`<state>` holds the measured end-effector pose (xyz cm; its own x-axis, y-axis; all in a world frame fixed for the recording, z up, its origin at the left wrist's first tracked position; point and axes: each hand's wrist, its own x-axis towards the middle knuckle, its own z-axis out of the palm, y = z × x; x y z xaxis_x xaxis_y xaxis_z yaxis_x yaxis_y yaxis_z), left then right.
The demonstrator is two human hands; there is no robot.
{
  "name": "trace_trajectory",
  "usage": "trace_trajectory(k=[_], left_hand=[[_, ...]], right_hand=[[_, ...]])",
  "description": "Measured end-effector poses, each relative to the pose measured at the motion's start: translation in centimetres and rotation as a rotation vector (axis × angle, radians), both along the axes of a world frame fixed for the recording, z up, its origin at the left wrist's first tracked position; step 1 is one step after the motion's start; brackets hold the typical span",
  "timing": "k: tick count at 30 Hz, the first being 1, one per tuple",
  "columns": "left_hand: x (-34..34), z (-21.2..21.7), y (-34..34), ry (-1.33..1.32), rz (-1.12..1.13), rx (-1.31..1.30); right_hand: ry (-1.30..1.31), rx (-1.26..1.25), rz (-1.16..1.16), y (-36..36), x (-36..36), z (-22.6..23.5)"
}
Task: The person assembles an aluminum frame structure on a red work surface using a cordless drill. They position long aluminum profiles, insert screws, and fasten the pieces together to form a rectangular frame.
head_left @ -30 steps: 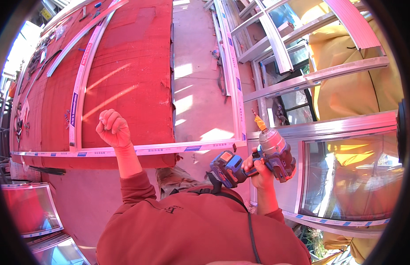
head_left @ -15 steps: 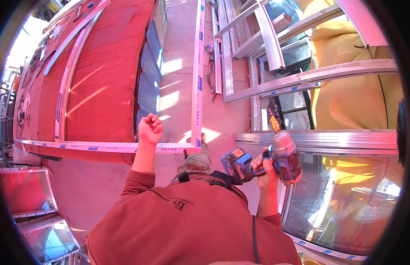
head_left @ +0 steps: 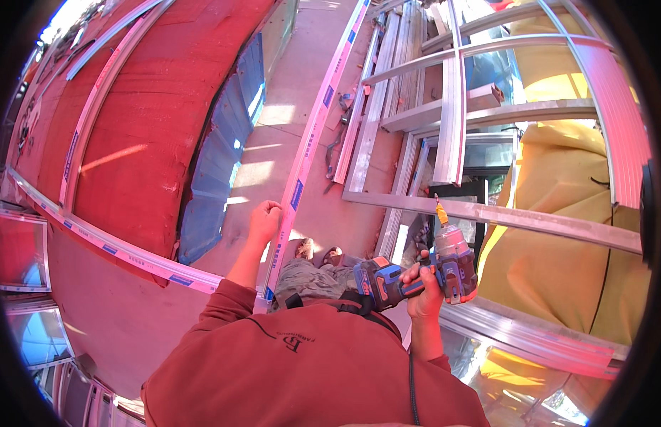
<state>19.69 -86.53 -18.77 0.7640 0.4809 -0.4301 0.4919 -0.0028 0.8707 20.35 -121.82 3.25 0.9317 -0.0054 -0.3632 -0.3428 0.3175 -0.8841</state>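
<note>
The drill (head_left: 456,265) at the near right looks hard and heavy, best held by its handle (head_left: 411,289), where the right grip (head_left: 425,292) is wrapped, while the left grip (head_left: 263,223) is curled in beside the long bar (head_left: 313,142).

**Sunlit work area, viewed from above**

A pink-tinted floor (head_left: 124,320) borders a red-covered worktable (head_left: 145,128), with blue ribbed sheeting (head_left: 227,142) along its right side. Bright patches of sunlight (head_left: 277,114) cross the adjoining aisle. At right, yellow tarpaulin (head_left: 551,270) shows behind silver metal frames (head_left: 453,135); framed glass panels (head_left: 39,338) appear at lower left.
</note>
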Motion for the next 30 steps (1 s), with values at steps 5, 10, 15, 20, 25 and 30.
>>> trace_trajectory(k=[5,10,15,20,25,30], left_hand=[[1.8,-1.1,0.0,0.055,0.094,0.110],[3.7,-0.6,-0.6,0.188,0.134,0.259],[6.7,2.4,-1.7,0.273,0.217,0.400],[14.5,4.7,-1.2,0.236,0.230,0.356],[26.8,3.8,0.5,0.081,0.212,0.273],[36.9,3.9,1.7,0.133,0.069,0.194]], right_hand=[[-0.060,0.044,0.140,0.8,9.4,-0.2],[-0.148,0.129,0.207,0.4,18.1,-0.4],[-0.138,0.171,0.301,1.1,25.1,-2.8],[-0.078,0.186,0.332,3.1,32.2,-4.5],[-0.118,0.122,0.344,6.5,41.7,-5.2],[0.042,-0.011,0.329,10.6,50.9,-5.3]])
